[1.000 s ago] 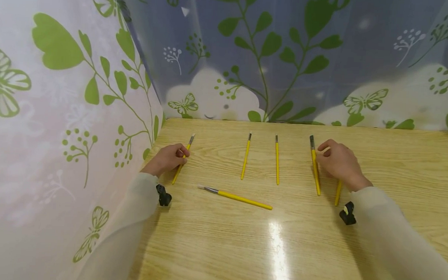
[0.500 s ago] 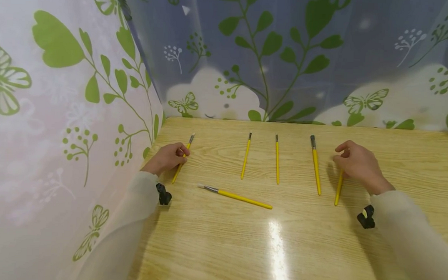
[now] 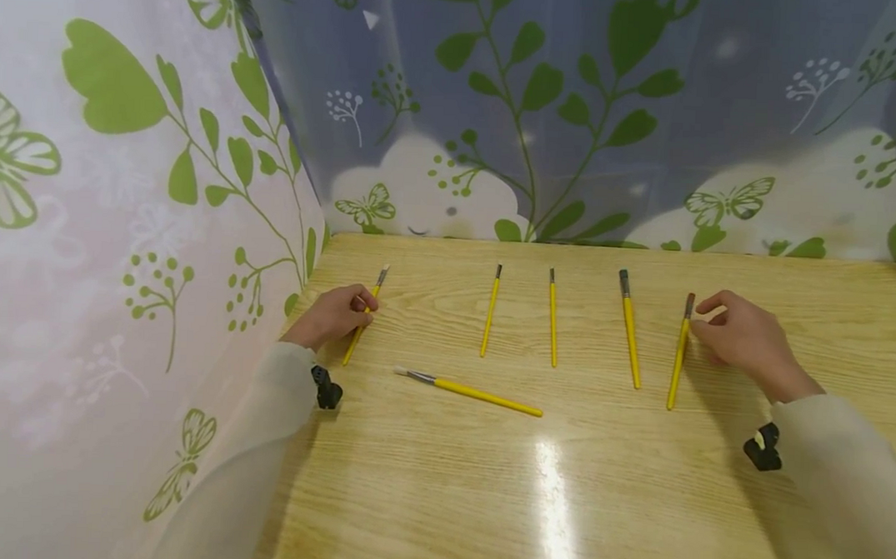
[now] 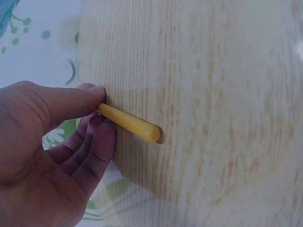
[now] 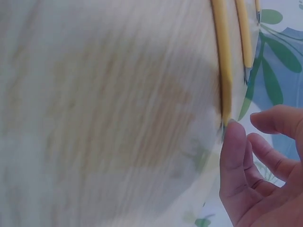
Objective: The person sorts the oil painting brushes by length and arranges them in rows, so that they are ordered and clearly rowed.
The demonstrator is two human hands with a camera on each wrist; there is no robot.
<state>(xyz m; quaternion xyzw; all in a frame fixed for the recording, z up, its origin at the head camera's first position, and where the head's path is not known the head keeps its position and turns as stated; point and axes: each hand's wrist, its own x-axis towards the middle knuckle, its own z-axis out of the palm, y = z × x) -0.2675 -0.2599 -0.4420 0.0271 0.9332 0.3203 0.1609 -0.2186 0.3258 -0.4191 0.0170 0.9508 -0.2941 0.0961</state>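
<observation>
My left hand [image 3: 341, 310] pinches a thin yellow paintbrush [image 3: 351, 348] with pale bristles at the table's left side. Up close in the left wrist view, the brush's rounded handle end [image 4: 137, 127] sticks out from between thumb and fingers, low over the wood. On the right, my right hand [image 3: 749, 336] holds nothing; its thumb and fingers are loosely bent, with a gap between them. Its thumb tip is right by the ferrule of the rightmost paintbrush [image 3: 678, 365], which has brown bristles and lies on the table. That same brush [image 5: 222, 56] is nearest in the right wrist view.
A dark-bristled wide paintbrush [image 3: 630, 342] and two thinner ones [image 3: 553, 326] [image 3: 490, 319] lie in a row, bristles away from me. A pale-bristled paintbrush [image 3: 488, 397] lies crosswise nearer me. Patterned curtains [image 3: 456, 105] border the wooden table [image 3: 438, 496] behind and left.
My right hand has moved right, away from the wide dark-bristled paintbrush and past the rightmost one, which now shows whole. My left hand has stayed in place on its paintbrush.
</observation>
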